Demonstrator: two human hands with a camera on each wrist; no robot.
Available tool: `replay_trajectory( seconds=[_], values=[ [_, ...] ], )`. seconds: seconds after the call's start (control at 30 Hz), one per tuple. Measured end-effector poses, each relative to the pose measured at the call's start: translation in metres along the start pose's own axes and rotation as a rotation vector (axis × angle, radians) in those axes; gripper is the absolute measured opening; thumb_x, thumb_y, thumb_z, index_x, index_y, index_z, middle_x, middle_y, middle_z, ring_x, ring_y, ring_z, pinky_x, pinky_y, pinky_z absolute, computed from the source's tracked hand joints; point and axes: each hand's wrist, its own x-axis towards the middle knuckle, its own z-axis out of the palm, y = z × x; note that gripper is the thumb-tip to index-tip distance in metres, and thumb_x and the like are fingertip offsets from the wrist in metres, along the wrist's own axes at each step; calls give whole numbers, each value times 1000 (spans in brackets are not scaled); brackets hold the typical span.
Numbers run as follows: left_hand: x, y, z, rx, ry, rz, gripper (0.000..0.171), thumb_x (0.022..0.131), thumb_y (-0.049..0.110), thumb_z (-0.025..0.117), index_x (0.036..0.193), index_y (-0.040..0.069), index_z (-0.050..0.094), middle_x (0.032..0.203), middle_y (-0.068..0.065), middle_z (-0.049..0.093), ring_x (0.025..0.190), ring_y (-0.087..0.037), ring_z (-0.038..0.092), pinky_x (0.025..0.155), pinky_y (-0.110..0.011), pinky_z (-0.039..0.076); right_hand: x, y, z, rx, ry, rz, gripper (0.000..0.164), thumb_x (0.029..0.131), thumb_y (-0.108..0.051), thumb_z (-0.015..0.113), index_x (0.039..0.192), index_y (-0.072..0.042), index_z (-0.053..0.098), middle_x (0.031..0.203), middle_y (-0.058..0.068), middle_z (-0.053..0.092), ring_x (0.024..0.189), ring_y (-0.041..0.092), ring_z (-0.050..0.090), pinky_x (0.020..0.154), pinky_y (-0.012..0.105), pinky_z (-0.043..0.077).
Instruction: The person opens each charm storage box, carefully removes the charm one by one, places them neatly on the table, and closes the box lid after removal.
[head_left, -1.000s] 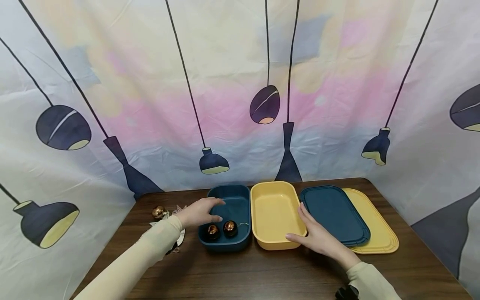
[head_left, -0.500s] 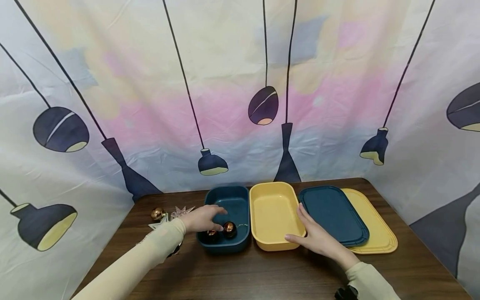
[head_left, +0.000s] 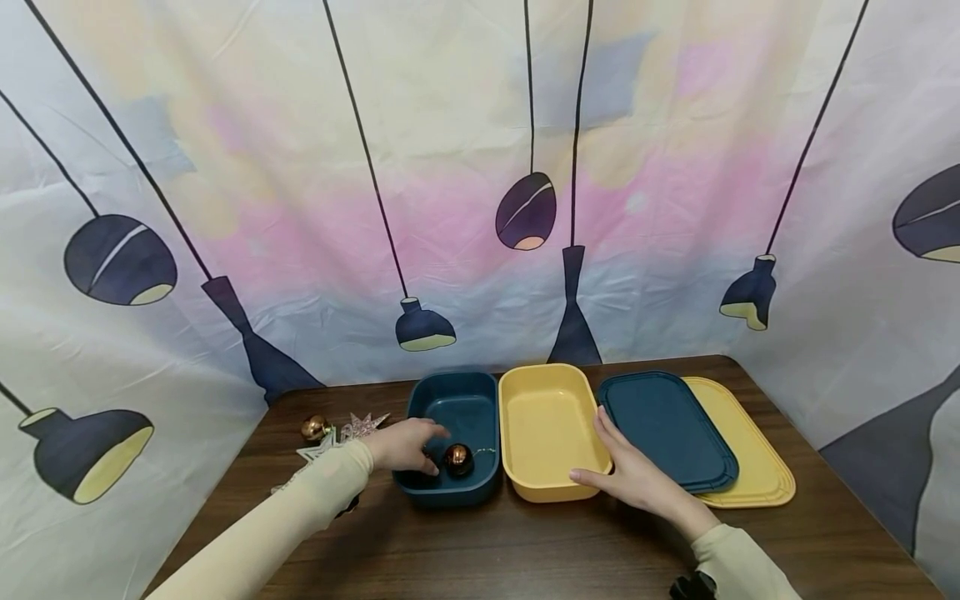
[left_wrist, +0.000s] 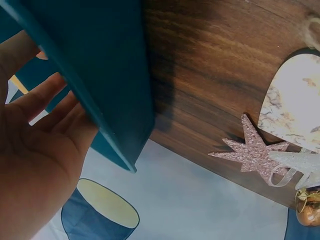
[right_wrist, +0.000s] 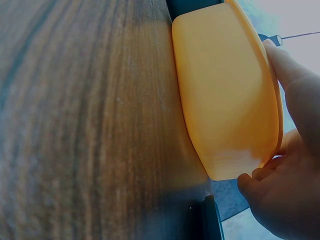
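My left hand (head_left: 405, 446) reaches over the left wall of a dark blue box (head_left: 480, 492), down where one of two shiny copper-brown Christmas baubles lies. The hand mostly hides that bauble; the other bauble (head_left: 458, 459) lies beside it. In the left wrist view, my fingers (left_wrist: 40, 95) pass over the blue rim and the box wall hides their tips, so I cannot tell whether they grip the bauble. My right hand (head_left: 633, 475) rests at the near right corner of a yellow box (right_wrist: 225, 95), thumb at the front rim, index finger along the right side.
Left of the blue box lie a copper bauble (head_left: 315, 428), a pink glitter star (left_wrist: 255, 152), a white star (left_wrist: 300, 162) and a pale marbled ornament (left_wrist: 295, 100). A blue lid (head_left: 667, 429) overlaps a yellow lid (head_left: 765, 467) at right on the wooden table (head_left: 495, 550).
My left hand has moved lower into the blue box, now covering the left bauble that showed earlier. My right hand has stayed at the yellow box.
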Motion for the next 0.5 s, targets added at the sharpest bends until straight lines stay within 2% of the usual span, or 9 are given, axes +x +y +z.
replay_trajectory(
  seconds=[0.2,0.33,0.5],
  values=[
    [2,-4,5,15,-12,27,52,86,16,81,133,1,63,123,-10,65,105,-24,62,87,-41,51,0,1,1,3,-1,-3,110,90,-57,70,161,-4,6,168,17,-5,151,42,4,114,66,22],
    [3,-3,5,39,-24,27,52,84,17,83,131,3,65,118,-7,68,105,-23,64,87,-41,54,0,1,1,4,-3,0,111,89,-58,70,161,-4,5,168,16,-5,151,42,4,114,65,22],
    [4,0,4,88,-65,-10,52,84,13,84,132,7,66,124,-7,67,111,-22,63,88,-38,54,0,0,1,3,-8,2,111,89,-58,70,161,-4,5,168,16,-6,152,42,3,115,65,21]
  ],
)
